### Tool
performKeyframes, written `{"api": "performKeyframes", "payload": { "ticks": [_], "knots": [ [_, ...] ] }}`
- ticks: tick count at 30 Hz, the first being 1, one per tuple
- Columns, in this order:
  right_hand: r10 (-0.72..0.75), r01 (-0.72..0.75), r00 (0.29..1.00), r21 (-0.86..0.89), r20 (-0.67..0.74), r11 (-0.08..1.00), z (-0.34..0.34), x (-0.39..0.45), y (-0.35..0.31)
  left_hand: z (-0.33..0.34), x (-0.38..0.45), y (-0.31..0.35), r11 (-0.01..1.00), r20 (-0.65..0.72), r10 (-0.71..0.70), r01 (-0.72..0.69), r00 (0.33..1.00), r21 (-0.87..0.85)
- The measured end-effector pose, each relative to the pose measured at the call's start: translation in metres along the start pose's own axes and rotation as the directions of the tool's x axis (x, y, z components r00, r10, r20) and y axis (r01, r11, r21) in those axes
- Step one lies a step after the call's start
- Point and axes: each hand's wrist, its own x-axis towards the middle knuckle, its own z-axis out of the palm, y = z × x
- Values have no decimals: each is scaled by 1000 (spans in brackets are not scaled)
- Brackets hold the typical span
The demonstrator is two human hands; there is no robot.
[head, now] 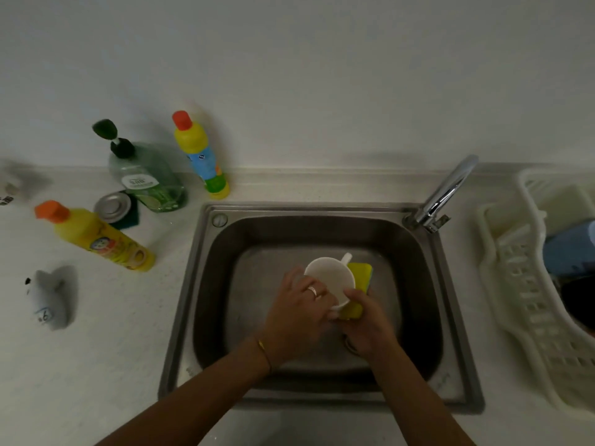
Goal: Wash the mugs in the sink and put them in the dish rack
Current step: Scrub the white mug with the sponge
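A white mug (330,276) is held over the middle of the steel sink (206,284), its mouth facing up and its handle pointing to the far right. My left hand (297,313) grips the mug's near left side. My right hand (365,321) presses a yellow sponge (360,273) against the mug's right side. The white dish rack (521,284) stands on the counter at the right, with a blue mug (570,249) and a dark item (579,304) inside it.
The chrome faucet (446,191) rises from the sink's far right corner. On the left counter are a green soap pump bottle (146,175), two yellow bottles (96,236) (203,156), a round metal lid (112,206) and a small grey toy (48,297).
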Motion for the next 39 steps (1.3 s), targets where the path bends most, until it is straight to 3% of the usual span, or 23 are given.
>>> {"api": "performKeyframes", "payload": {
  "ticks": [2,4,5,6,8,9,10,13,17,21,22,24,27,28,29,30,31,32,34,37,39],
  "knots": [
    [-5,5,1000,-9,28,1000,7,-7,4,-18,-6,-9,962,-57,-165,148,985,-228],
    [-19,21,999,-66,39,998,16,-14,6,-39,-1,-19,806,1,-455,413,890,-424],
    [-25,29,999,-90,42,996,20,-18,7,-51,4,-26,659,120,-581,552,805,-511],
    [-25,30,998,-107,49,994,24,-21,9,-59,8,-36,445,312,-644,674,698,-590],
    [-19,29,997,-136,75,990,32,-29,13,-75,10,-53,-67,741,-471,818,478,-571],
    [-23,37,995,-148,93,988,36,-32,15,-82,6,-59,-181,847,-332,852,417,-490],
    [-31,49,993,-164,112,985,39,-35,17,-85,2,-65,-186,895,-236,886,379,-425],
    [-30,65,988,-233,152,970,49,-47,19,-89,-9,-72,-152,933,-167,927,319,-344],
    [-10,45,992,-276,127,960,55,-52,24,-89,-25,-71,-372,947,-63,873,315,-316],
    [-31,13,994,-162,-109,987,65,-51,22,-81,-39,-65,-469,910,-221,780,351,-415],
    [-66,36,985,-184,-157,982,65,-50,19,-79,-41,-64,-481,896,-257,756,363,-444],
    [-203,157,974,-341,-102,927,72,-54,10,-78,-43,-60,-488,865,-315,715,390,-500],
    [-390,441,891,-651,233,618,90,-82,-6,-79,-40,-54,-465,814,-388,671,431,-577],
    [-398,524,839,-750,372,404,93,-87,-9,-80,-38,-52,-439,794,-412,667,446,-602],
    [-398,550,785,-830,475,95,94,-89,-11,-82,-37,-50,-409,774,-437,665,458,-624],
    [-400,525,715,-818,573,-234,94,-89,-9,-82,-35,-48,-381,753,-463,663,467,-645],
    [-391,467,639,-738,662,-487,93,-88,-6,-82,-34,-46,-361,734,-486,656,474,-663],
    [-364,412,596,-662,716,-626,95,-88,-3,-82,-33,-44,-353,719,-502,645,481,-678],
    [-267,412,594,-572,759,-709,101,-89,2,-82,-32,-40,-351,697,-524,622,489,-700],
    [-126,532,620,-533,774,-658,103,-85,3,-83,-31,-35,-306,651,-570,605,502,-735],
    [-57,526,699,-567,713,-633,103,-82,2,-83,-30,-34,-245,612,-599,609,517,-754]
  ]
}}
